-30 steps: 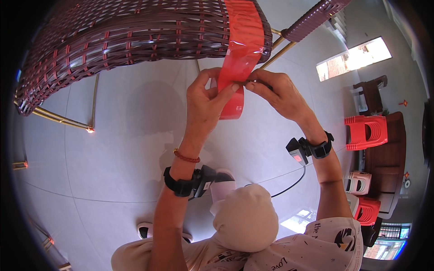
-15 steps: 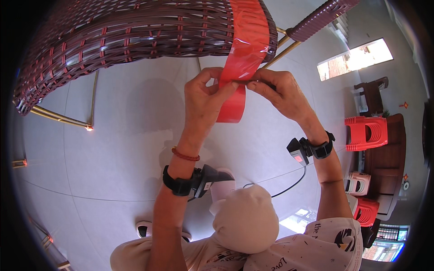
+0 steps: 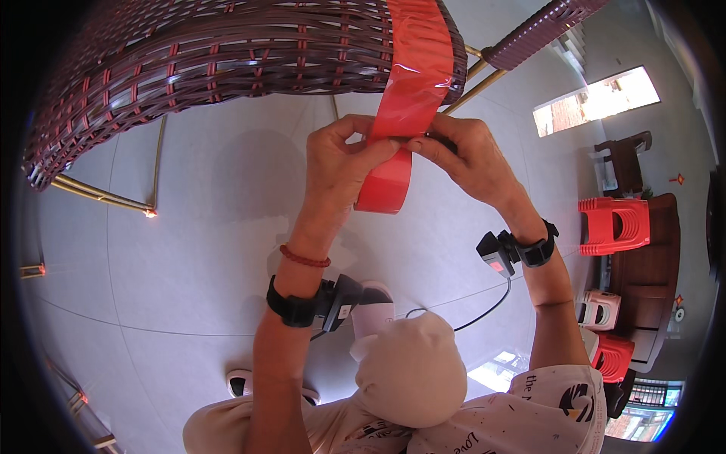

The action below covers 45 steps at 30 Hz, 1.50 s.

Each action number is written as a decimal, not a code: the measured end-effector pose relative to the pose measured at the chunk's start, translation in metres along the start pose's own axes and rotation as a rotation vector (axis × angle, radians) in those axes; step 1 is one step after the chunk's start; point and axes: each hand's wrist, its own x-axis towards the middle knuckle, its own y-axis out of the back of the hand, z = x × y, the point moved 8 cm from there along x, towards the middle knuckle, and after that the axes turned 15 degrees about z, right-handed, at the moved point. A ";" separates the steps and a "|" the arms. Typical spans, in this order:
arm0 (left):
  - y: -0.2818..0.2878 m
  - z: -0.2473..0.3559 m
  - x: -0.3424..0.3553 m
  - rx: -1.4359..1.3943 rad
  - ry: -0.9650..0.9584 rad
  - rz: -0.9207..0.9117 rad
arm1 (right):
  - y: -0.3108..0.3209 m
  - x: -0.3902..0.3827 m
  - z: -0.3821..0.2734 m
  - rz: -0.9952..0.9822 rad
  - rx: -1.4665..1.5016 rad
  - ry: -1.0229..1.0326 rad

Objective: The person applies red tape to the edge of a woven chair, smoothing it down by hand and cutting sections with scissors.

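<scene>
A wide strip of red tape point(image 3: 418, 64) lies over the right end of a dark brown woven wicker chair point(image 3: 249, 60) and hangs down past its edge. Below it, the strip runs into my hands, and a red roll point(image 3: 384, 188) hangs under my fingers. My left hand point(image 3: 340, 155) grips the tape's left edge, thumb in front and fingers behind. My right hand point(image 3: 461, 155) pinches the right edge, its thumb and fingertips close to the left thumb. Whatever else lies between those fingertips is too small to tell.
Gold metal legs point(image 3: 106, 195) and a wrapped brown bar point(image 3: 541, 34) belong to the wicker frame. Red stacked stools point(image 3: 616, 225) stand at the right by a brown wooden piece of furniture point(image 3: 643, 265). A black cable point(image 3: 491, 310) runs from my right wrist device point(image 3: 499, 253).
My left hand and forearm have shifted slightly left and down. The roll hangs a little lower. My right thumb has moved slightly left along the tape edge.
</scene>
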 end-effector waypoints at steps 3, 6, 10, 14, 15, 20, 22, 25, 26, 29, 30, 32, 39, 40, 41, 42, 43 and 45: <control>0.000 0.000 0.000 0.003 0.019 -0.014 | 0.001 0.000 -0.001 0.003 -0.017 0.000; 0.002 0.003 -0.001 0.034 0.034 -0.024 | 0.000 0.001 -0.003 -0.024 -0.013 0.025; 0.001 0.005 0.000 0.044 0.009 0.011 | 0.008 -0.005 0.011 -0.022 0.014 -0.010; 0.003 0.003 0.001 0.019 0.015 0.025 | 0.004 -0.008 0.007 -0.046 0.050 -0.061; 0.003 0.003 0.001 0.050 0.014 0.010 | 0.003 -0.007 0.003 -0.037 0.063 -0.040; -0.004 0.006 -0.002 0.065 0.001 -0.028 | 0.003 -0.003 -0.002 -0.015 0.039 0.031; -0.005 0.006 -0.002 0.025 -0.010 0.004 | 0.002 -0.003 -0.004 -0.021 0.025 0.039; -0.007 0.006 -0.003 0.002 -0.008 -0.004 | 0.002 -0.002 -0.008 0.005 -0.026 0.107; -0.006 0.006 -0.003 0.002 -0.008 -0.004 | 0.001 -0.001 -0.009 0.000 -0.036 0.118; -0.004 0.003 -0.001 0.007 -0.024 -0.020 | -0.003 -0.002 -0.007 -0.013 -0.051 0.118; 0.000 -0.004 -0.001 0.062 -0.014 -0.009 | -0.005 -0.002 -0.005 -0.021 -0.055 0.109; 0.007 -0.015 0.000 0.118 -0.003 0.002 | -0.005 -0.005 0.003 -0.004 -0.030 0.065; 0.072 -0.015 -0.001 0.319 0.078 0.034 | -0.078 -0.124 0.107 -0.176 0.000 -0.334; 0.076 -0.010 0.001 0.367 0.062 0.025 | -0.101 -0.157 0.122 -0.253 -0.066 -0.401; 0.077 -0.006 0.007 0.377 0.067 0.010 | -0.121 -0.189 0.137 -0.286 -0.104 -0.444; 0.075 0.007 0.012 0.475 0.009 -0.043 | -0.142 -0.214 0.149 -0.322 -0.134 -0.482; 0.073 0.018 0.015 0.569 -0.043 -0.098 | -0.156 -0.230 0.155 -0.315 -0.123 -0.494; 0.067 0.037 0.015 0.634 -0.014 -0.158 | -0.174 -0.254 0.157 -0.290 -0.167 -0.425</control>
